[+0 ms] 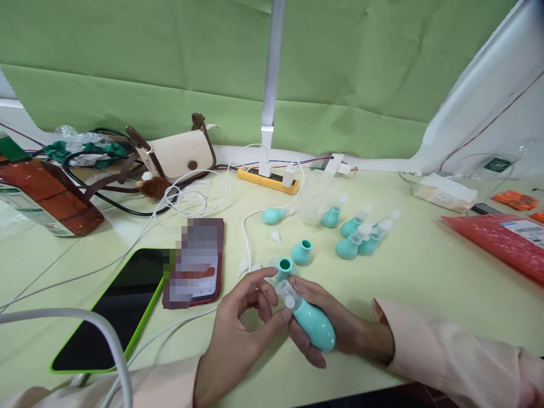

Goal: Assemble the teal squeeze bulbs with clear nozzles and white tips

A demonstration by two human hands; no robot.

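Over the table's near edge, your right hand grips the teal bulb; pinch its clear tip squarely with your left hand.

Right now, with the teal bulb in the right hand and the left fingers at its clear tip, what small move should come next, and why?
Probably press the clear tip down with the left hand while the right hand steadies the teal bulb. The left fingers already pinch at the tip, which sits tilted at the bulb's mouth, so it looks not fully seated.
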